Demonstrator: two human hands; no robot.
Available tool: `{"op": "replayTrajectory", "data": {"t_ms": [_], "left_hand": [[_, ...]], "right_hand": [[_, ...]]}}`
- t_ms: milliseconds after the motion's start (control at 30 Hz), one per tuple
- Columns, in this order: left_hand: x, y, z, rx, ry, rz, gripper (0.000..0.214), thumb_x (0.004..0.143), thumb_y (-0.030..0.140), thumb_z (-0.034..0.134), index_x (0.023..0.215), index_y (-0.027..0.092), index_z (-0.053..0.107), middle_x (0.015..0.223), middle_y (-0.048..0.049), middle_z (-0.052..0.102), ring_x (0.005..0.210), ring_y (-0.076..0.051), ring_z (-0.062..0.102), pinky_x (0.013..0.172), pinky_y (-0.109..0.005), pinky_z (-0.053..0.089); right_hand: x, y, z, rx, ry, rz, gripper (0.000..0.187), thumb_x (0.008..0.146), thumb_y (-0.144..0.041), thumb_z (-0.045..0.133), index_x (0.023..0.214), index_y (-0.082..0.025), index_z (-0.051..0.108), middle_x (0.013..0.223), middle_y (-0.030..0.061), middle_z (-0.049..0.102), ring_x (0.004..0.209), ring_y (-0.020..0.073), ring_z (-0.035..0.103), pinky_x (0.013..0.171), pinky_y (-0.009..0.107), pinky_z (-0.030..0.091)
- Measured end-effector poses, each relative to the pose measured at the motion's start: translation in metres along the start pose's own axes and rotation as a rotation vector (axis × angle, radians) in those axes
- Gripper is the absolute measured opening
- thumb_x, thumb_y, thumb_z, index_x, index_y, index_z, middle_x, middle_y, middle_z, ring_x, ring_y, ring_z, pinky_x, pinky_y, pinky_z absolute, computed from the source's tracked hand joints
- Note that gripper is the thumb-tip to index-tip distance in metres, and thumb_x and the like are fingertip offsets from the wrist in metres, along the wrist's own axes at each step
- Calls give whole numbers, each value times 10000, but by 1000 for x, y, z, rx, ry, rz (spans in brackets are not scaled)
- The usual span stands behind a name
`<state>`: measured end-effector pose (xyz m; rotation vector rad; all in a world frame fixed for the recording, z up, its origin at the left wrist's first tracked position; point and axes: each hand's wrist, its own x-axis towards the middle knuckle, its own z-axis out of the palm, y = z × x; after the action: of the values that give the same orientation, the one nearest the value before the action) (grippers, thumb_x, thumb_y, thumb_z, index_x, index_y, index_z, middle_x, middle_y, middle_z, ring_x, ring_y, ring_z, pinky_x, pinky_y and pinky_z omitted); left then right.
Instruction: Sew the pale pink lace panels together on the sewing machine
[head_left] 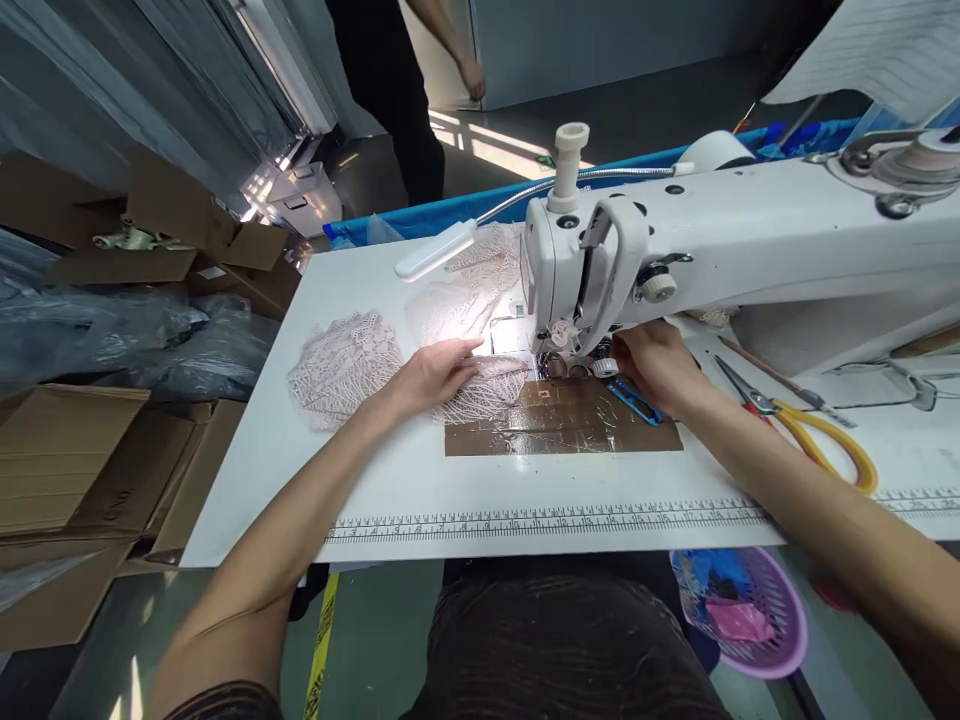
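Pale pink lace fabric [491,390] lies at the needle area of a white sewing machine [551,270]. My left hand [435,378] is closed on the edge of this lace, left of the presser foot, with the thumb and fingers together. More lace [349,365] lies bunched on the table to the left, and another part spreads behind the needle. My right hand [656,362] is just right of the machine head, its fingers curled inward; the fingertips are hidden, so what they hold cannot be made out. Near it lies a blue thread snipper [634,398].
Yellow-handled scissors [821,430] lie on the right of the white table [300,540]. A ruler strip [555,522] runs along its front edge. Cardboard boxes [75,470] stand at left, a purple basket [780,620] below right. Another person [397,90] stands beyond the table.
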<state>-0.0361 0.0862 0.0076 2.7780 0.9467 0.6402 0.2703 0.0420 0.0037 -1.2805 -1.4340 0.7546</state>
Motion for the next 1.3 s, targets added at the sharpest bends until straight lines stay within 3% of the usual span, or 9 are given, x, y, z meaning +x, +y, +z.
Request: {"op": "replayTrajectory", "data": {"t_ms": [133, 267, 433, 600, 800, 967, 1033, 1200, 1300], "left_hand": [[-1, 1, 8, 85, 70, 84, 151, 996, 236, 498, 963, 137, 607, 796, -40, 667, 683, -128, 620, 598, -238, 500], [-3, 1, 11, 188, 118, 165, 183, 1000, 186, 462, 899, 151, 610, 876, -66, 685, 744, -144, 619, 631, -264, 502], [-7, -3, 9, 361, 142, 263, 176, 1000, 205, 500, 891, 179, 635, 860, -63, 681, 703, -150, 582, 623, -298, 460], [-8, -6, 9, 349, 115, 240, 185, 1003, 207, 495, 855, 213, 607, 769, -27, 610, 616, -140, 483, 568, -304, 378], [-8, -10, 13, 500, 205, 336, 272, 961, 143, 549, 705, 203, 483, 624, 22, 502, 527, -125, 346, 521, -282, 305], [-3, -5, 12, 360, 238, 223, 49, 946, 171, 556, 923, 202, 526, 897, -33, 678, 745, -153, 581, 674, -308, 406], [7, 1, 12, 303, 217, 177, 178, 944, 198, 567, 1108, 180, 498, 1049, -87, 687, 886, -196, 628, 750, -345, 434], [41, 15, 22, 159, -40, 89, 283, 952, 178, 566, 1219, 136, 482, 937, -102, 688, 828, -203, 642, 746, -334, 462], [50, 16, 30, -118, -124, -32, 344, 941, 158, 583, 1268, 143, 478, 911, -79, 698, 827, -177, 659, 738, -296, 482]], "right_hand": [[-31, 8, -19, -28, -72, 85, 248, 929, -430, 585, 1065, -242, 671, 865, 51, 712, 681, 203, 676, 613, 359, 592], [-53, 11, -29, -265, -80, -110, 248, 932, -311, 549, 1142, -258, 668, 1024, 83, 694, 877, 241, 677, 769, 420, 578], [-53, 23, -25, -422, -56, -370, 277, 915, -199, 521, 1135, -272, 673, 1002, 91, 663, 928, 251, 650, 800, 429, 556], [-53, 27, -24, -461, -88, -428, 276, 889, -149, 530, 1089, -251, 690, 981, 86, 653, 897, 245, 646, 744, 412, 546], [-53, 29, -25, -514, -104, -466, 268, 895, -143, 525, 1093, -206, 694, 987, 96, 657, 885, 241, 651, 723, 392, 545], [-52, 25, -24, -490, -79, -459, 247, 897, -164, 534, 1086, -200, 690, 982, 96, 643, 889, 227, 651, 747, 369, 556], [-53, 22, -24, -507, -68, -436, 241, 900, -200, 551, 1103, -193, 681, 1008, 104, 635, 913, 230, 649, 765, 367, 563], [-56, 21, -26, -663, -121, -361, 314, 916, -342, 577, 1124, -129, 677, 1053, 154, 620, 965, 279, 636, 779, 406, 574], [-57, 23, -27, -754, -166, -345, 337, 945, -347, 525, 1110, -97, 680, 1045, 181, 622, 973, 302, 624, 783, 429, 569]]}}
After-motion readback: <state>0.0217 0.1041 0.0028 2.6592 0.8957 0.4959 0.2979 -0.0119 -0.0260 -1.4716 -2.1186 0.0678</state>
